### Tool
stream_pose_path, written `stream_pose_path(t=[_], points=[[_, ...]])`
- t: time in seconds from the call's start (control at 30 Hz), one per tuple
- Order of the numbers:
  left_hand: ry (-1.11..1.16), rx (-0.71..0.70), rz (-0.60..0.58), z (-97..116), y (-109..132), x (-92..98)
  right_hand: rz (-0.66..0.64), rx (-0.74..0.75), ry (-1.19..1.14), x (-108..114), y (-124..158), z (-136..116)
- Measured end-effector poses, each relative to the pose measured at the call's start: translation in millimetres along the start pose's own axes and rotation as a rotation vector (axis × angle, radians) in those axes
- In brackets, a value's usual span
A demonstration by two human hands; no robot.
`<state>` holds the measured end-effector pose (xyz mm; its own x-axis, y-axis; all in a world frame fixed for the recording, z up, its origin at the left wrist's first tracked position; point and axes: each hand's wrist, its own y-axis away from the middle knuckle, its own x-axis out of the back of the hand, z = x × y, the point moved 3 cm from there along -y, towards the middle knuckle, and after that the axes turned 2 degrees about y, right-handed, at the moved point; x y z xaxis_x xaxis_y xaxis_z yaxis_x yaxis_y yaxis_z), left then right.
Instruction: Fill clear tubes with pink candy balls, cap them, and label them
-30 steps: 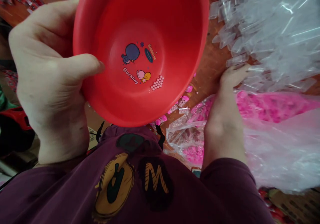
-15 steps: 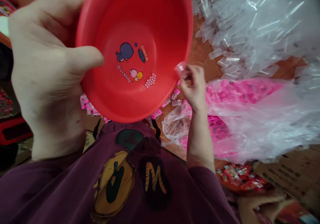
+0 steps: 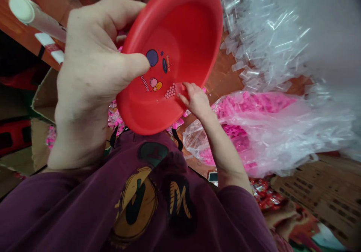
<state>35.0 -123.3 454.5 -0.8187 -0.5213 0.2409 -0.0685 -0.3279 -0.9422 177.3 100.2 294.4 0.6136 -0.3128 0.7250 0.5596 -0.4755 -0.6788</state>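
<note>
A second ago my right hand (image 3: 197, 98) was at the heap of clear plastic containers (image 3: 254, 45); now it is inside the red round plastic bowl (image 3: 194, 38), bringing one small clear plastic container (image 3: 179, 88) right beside the tiny pink round beads (image 3: 170, 91) on the bowl's floor. So container and beads have come together. My right thumb and fingertips are pinched closed on it, forearm slanting in from lower right. My left hand (image 3: 90, 68) grips the tilted bowl's rim, thumb inside.
</note>
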Motion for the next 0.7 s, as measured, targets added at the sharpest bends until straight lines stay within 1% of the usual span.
stream_pose_path(t=[0.03, 0.1, 0.13, 0.2, 0.3, 0.43, 0.57, 0.7], points=[[-0.024, -0.037, -0.061, -5.6, 0.8, 4.0, -0.019, -0.025, 0.011, -0.1, 3.9, -3.3], [-0.06, -0.087, -0.112, -12.3, 2.7, 10.8, -0.027, -0.025, 0.024, 2.5, 11.0, -8.4], [-0.062, -0.094, -0.102, -13.4, 3.7, 13.6, -0.018, 0.0, 0.038, 4.9, 13.9, -10.7], [-0.064, -0.091, -0.121, -12.2, 5.4, 15.8, -0.018, 0.083, 0.112, 9.0, 18.0, -15.6], [-0.067, -0.089, -0.172, -8.4, 6.7, 15.3, -0.101, 0.202, 0.279, 8.9, 19.0, -22.8], [-0.027, -0.114, -0.2, -4.9, 9.5, 14.0, -0.174, 0.286, 0.394, 3.1, 15.3, -29.0], [0.012, -0.069, -0.182, -1.7, 16.4, 15.0, -0.249, 0.287, 0.43, -4.0, 21.5, -36.5], [0.064, -0.048, -0.184, -2.0, 22.4, 17.8, -0.282, 0.232, 0.466, -10.9, 43.1, -59.3]])
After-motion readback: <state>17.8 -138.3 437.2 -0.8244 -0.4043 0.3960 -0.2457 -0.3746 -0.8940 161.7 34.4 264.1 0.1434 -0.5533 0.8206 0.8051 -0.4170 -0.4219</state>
